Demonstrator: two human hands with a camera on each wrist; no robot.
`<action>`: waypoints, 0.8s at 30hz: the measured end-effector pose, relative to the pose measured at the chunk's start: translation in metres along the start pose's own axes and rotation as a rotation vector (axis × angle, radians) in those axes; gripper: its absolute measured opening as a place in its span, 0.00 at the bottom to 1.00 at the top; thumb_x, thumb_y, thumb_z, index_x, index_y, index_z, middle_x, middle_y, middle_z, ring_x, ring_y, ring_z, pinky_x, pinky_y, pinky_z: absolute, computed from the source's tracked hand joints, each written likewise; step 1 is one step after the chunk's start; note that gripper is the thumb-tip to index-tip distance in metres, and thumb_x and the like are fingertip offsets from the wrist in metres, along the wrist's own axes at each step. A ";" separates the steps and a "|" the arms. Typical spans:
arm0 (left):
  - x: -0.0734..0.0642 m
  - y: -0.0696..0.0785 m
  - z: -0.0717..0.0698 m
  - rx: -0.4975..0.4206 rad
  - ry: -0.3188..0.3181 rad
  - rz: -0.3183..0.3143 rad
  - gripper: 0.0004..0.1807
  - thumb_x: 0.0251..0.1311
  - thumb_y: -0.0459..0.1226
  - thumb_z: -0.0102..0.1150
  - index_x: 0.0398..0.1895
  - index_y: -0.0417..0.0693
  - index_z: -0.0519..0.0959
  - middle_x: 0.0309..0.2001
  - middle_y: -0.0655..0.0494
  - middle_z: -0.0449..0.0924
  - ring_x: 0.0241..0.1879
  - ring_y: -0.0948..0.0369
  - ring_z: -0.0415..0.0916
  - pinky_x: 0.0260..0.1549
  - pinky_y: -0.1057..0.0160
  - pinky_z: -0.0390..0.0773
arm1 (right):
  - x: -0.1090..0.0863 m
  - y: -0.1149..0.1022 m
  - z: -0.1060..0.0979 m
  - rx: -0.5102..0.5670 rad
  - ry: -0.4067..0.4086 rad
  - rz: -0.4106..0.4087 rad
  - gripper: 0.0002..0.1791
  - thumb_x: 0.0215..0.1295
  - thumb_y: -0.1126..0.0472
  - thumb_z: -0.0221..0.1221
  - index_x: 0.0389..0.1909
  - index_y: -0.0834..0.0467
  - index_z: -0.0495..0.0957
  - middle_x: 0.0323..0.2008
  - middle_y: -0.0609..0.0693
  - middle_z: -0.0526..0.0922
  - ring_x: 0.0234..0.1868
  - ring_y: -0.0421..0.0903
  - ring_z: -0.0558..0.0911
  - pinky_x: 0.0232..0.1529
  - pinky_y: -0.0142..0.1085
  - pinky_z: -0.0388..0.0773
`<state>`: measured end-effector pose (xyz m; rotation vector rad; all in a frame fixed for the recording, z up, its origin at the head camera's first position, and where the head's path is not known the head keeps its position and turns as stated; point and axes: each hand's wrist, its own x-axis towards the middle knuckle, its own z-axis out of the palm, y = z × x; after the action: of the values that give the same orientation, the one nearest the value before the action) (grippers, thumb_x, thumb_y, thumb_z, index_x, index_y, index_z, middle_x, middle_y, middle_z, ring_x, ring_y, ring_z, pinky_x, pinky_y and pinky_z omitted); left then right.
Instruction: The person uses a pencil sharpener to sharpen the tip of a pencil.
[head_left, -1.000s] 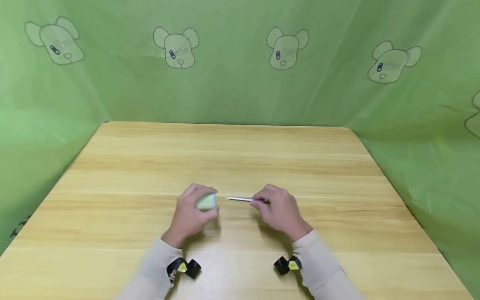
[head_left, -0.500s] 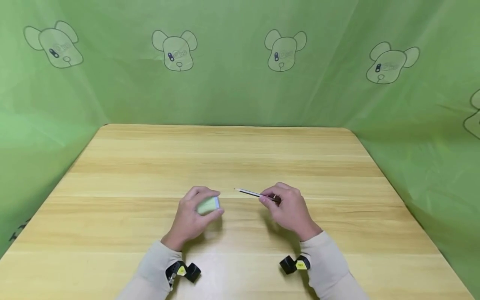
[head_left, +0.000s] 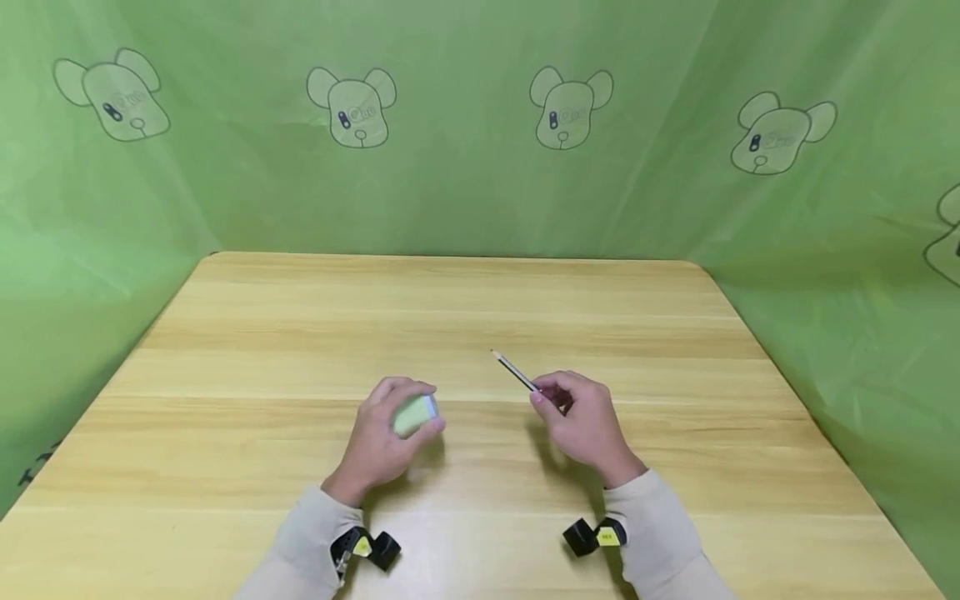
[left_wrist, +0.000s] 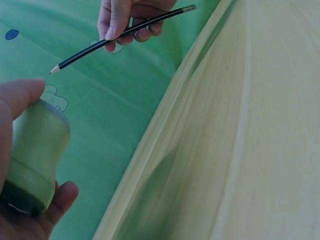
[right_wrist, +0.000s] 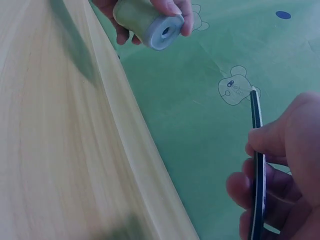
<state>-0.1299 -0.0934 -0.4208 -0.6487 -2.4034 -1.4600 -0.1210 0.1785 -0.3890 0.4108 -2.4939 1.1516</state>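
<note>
My left hand (head_left: 378,437) grips a light green pencil sharpener (head_left: 411,415) between curled fingers and thumb, above the table. A round hole shows in the pale blue end of the sharpener (right_wrist: 165,34) in the right wrist view. To its right, my right hand (head_left: 588,425) pinches a dark, light-striped pencil (head_left: 513,372). The sharpened tip points away and to the left, apart from the sharpener. In the left wrist view the pencil (left_wrist: 82,54) shows its whole length, with an eraser at the far end.
The wooden table (head_left: 465,308) spreads beneath both hands. Green cloth (head_left: 465,192) with bear-head drawings hangs behind it and at both sides. Black cameras are strapped to both wrists, the left camera (head_left: 384,550) and the right camera (head_left: 581,537).
The pencil has drawn back from the sharpener to the right, and its tip has swung up and away. The left hand has stayed nearly in place with the sharpener.
</note>
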 end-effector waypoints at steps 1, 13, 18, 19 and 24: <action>-0.001 0.000 0.000 0.001 -0.009 -0.018 0.24 0.49 0.41 0.71 0.51 0.48 0.79 0.46 0.50 0.73 0.35 0.57 0.70 0.27 0.62 0.75 | 0.000 0.000 0.000 -0.002 0.008 0.012 0.06 0.57 0.73 0.65 0.35 0.64 0.83 0.25 0.46 0.80 0.26 0.42 0.77 0.26 0.33 0.76; -0.002 -0.003 -0.002 -0.009 0.083 0.010 0.27 0.46 0.32 0.73 0.52 0.47 0.76 0.47 0.47 0.72 0.36 0.55 0.70 0.28 0.61 0.74 | -0.004 -0.005 -0.007 0.058 0.046 0.124 0.05 0.57 0.73 0.63 0.35 0.67 0.81 0.25 0.49 0.79 0.25 0.43 0.74 0.25 0.31 0.73; -0.001 -0.008 -0.001 0.011 0.170 0.066 0.27 0.43 0.32 0.76 0.49 0.46 0.76 0.44 0.47 0.77 0.37 0.54 0.73 0.30 0.60 0.74 | -0.001 -0.002 -0.008 0.101 0.113 0.235 0.06 0.58 0.71 0.64 0.37 0.68 0.81 0.26 0.53 0.80 0.26 0.44 0.76 0.27 0.29 0.75; -0.001 -0.009 0.000 0.014 0.176 0.068 0.27 0.42 0.32 0.76 0.49 0.45 0.76 0.44 0.47 0.78 0.38 0.54 0.74 0.31 0.59 0.74 | -0.001 0.000 -0.008 0.098 0.134 0.259 0.07 0.58 0.70 0.64 0.37 0.68 0.81 0.26 0.54 0.80 0.26 0.44 0.77 0.27 0.29 0.75; -0.001 -0.010 0.001 0.016 0.159 -0.016 0.32 0.45 0.34 0.75 0.54 0.40 0.71 0.42 0.46 0.79 0.40 0.52 0.75 0.38 0.52 0.76 | 0.002 0.011 -0.007 0.040 0.183 0.374 0.10 0.60 0.64 0.65 0.41 0.64 0.81 0.27 0.54 0.82 0.26 0.45 0.79 0.27 0.30 0.75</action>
<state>-0.1337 -0.0964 -0.4298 -0.4916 -2.3007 -1.4398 -0.1263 0.1906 -0.3916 -0.1558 -2.4497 1.3099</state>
